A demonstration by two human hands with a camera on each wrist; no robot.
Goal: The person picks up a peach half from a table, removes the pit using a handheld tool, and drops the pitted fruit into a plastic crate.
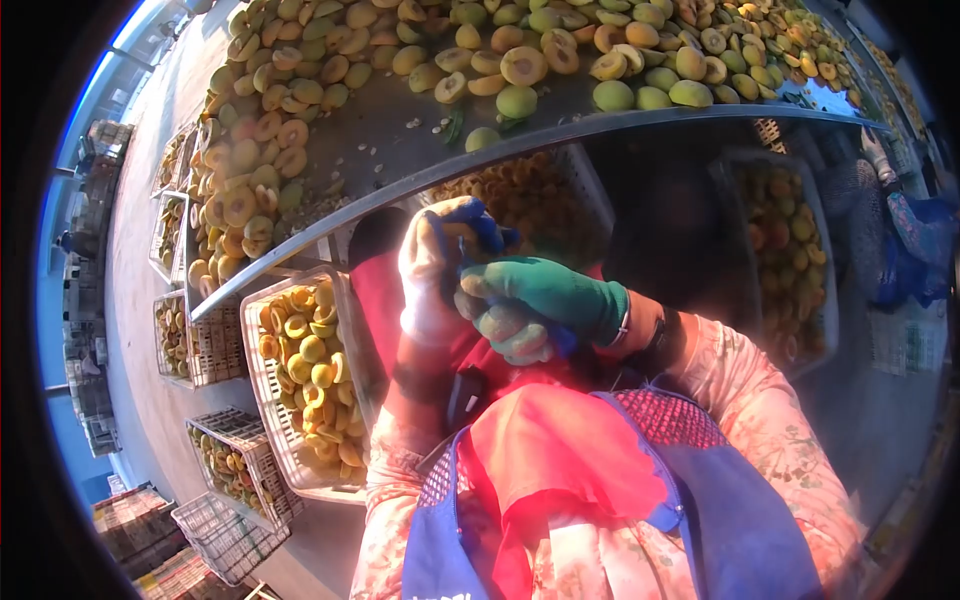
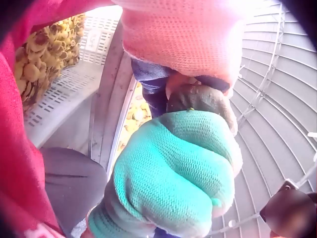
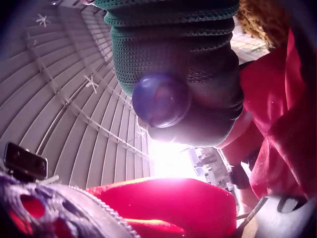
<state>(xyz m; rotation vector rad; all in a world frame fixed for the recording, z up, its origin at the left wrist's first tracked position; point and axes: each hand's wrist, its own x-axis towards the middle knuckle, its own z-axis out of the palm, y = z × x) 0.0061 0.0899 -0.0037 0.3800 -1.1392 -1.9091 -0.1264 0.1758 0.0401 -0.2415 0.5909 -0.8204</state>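
Note:
My left hand [image 1: 432, 265], in a pale glove with blue fingertips, is raised in front of the chest with its fingers curled in. Against it presses my right hand [image 1: 530, 305] in a green glove. The right hand grips a tool by its blue handle [image 1: 566, 342]; the rounded handle end [image 3: 161, 100] sticks out below the fist in the right wrist view, and the rest is hidden. Between the left hand's blue fingers and the greyish right thumb [image 2: 200, 101], a small orange-pink patch of fruit [image 2: 176, 83] shows in the left wrist view; the gloves cover most of it.
A metal-edged table [image 1: 390, 115] ahead carries many whole and halved yellow-green stone fruits [image 1: 525, 66]. Below left stands a white crate [image 1: 257, 385] of halves. Another crate [image 1: 828, 300] of fruit is at right, and more crates [image 1: 235, 540] line the floor at left.

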